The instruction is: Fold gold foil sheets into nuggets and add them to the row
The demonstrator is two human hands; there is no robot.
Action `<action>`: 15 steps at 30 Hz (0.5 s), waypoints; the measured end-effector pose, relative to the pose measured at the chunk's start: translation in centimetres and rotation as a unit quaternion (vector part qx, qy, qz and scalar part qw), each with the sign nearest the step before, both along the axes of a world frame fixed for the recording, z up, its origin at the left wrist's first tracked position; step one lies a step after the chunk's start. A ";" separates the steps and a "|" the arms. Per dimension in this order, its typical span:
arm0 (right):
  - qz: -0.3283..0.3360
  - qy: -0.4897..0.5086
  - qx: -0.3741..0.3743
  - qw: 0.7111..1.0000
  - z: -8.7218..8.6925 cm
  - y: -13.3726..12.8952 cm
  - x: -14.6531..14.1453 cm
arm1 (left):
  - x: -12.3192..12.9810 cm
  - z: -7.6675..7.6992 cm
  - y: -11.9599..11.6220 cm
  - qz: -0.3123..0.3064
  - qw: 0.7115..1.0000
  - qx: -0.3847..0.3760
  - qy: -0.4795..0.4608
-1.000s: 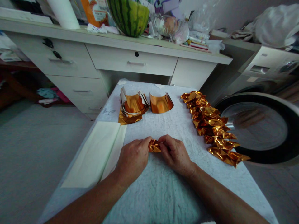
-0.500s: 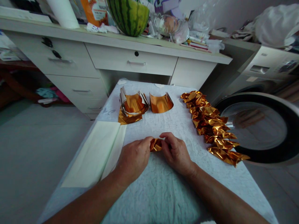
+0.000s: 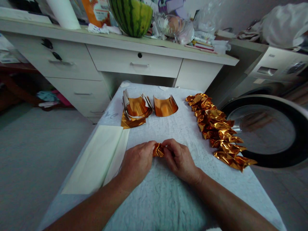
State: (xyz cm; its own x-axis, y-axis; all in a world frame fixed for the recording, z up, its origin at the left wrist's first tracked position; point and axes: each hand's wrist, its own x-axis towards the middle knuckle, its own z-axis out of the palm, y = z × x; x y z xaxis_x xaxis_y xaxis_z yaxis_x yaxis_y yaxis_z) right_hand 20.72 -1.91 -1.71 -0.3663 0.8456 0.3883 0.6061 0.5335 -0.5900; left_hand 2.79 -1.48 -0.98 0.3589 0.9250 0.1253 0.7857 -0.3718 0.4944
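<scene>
A small crumpled piece of gold foil [image 3: 158, 150] is held between my two hands over the middle of the cloth-covered table [image 3: 158, 205]. My left hand [image 3: 138, 160] grips its left end, and the fingers of my right hand [image 3: 180, 158] pinch its right end. Behind my hands stand a stack of curved gold sheets [image 3: 137, 107] and, just right of it, a single curved gold sheet [image 3: 165, 106]. Several folded gold foil pieces [image 3: 216, 128] overlap in a row along the table's right side. Pale paper sheets [image 3: 96, 157] lie flat at the left.
Beyond the table is a white drawer cabinet [image 3: 115, 65], with a cut watermelon [image 3: 132, 16], a white roll [image 3: 64, 14] and plastic bags on top. A washing machine with its round door [image 3: 262, 131] open stands at the right, close to the table's edge.
The fingers of my right hand have closed in on the foil's right end. Foil and both hands have shifted very slightly left in the view.
</scene>
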 end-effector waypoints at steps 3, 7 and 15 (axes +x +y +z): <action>0.011 0.005 0.014 1.000 -0.1 0.0 0.0 | 0.1 0.1 0.0 -0.006 1.000 -0.010 0.009; -0.046 0.007 0.008 0.999 -0.2 0.1 0.2 | 0.3 -0.2 0.0 -0.024 1.000 -0.005 0.001; -0.019 0.027 0.022 0.999 0.3 -0.2 0.1 | -0.1 -0.6 -0.2 -0.004 0.999 0.027 -0.020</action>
State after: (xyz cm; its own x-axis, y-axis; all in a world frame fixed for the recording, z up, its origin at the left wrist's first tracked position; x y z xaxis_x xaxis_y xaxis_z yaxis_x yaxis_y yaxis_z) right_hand 20.83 -2.11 -1.42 -0.3118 0.8398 0.4444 0.5948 0.5373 -0.5980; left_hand 2.70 -1.65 -1.61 0.3604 0.9132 0.1902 0.7624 -0.4059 0.5040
